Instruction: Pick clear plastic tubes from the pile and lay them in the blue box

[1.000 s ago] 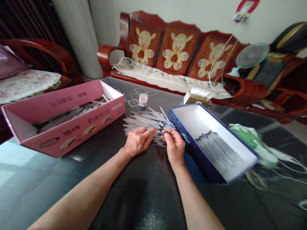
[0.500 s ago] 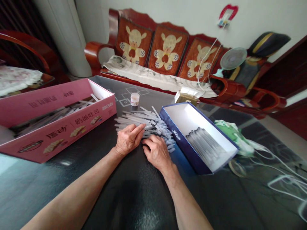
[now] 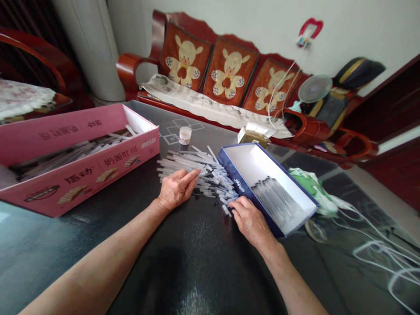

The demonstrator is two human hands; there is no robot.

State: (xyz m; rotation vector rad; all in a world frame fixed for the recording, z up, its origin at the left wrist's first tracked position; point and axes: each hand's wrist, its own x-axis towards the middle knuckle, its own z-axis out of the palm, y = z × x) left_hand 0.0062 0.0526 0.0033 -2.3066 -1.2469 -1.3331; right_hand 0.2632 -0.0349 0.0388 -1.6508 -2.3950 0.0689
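Observation:
My left hand [image 3: 177, 188] rests on the near left side of a loose pile of thin translucent plastic tubes [image 3: 210, 177] with some black parts among them. Its index finger points right and its thumb closes toward it; anything between them is too small to make out. At the pile's right end, my right hand [image 3: 251, 221] is beside a blue box [image 3: 241, 186], fingers bent and slightly apart from the thumb, fingertips by a few stray tubes [image 3: 226, 210]. Inside that box lie neat rows of grey, dark-tipped sticks [image 3: 274, 197].
A long pink carton [image 3: 108, 173] holding more tubes stands left. Behind the pile is a small white tub [image 3: 185, 135]. A tissue box [image 3: 252, 136] stands at the back. Right of the blue box are a green-white bag [image 3: 308, 186], a tape roll [image 3: 315, 231] and white cables [image 3: 374, 249].
My right hand has moved right and slightly toward me, from beside my left hand to the pile's right end by the blue box. My left hand has stayed nearly still.

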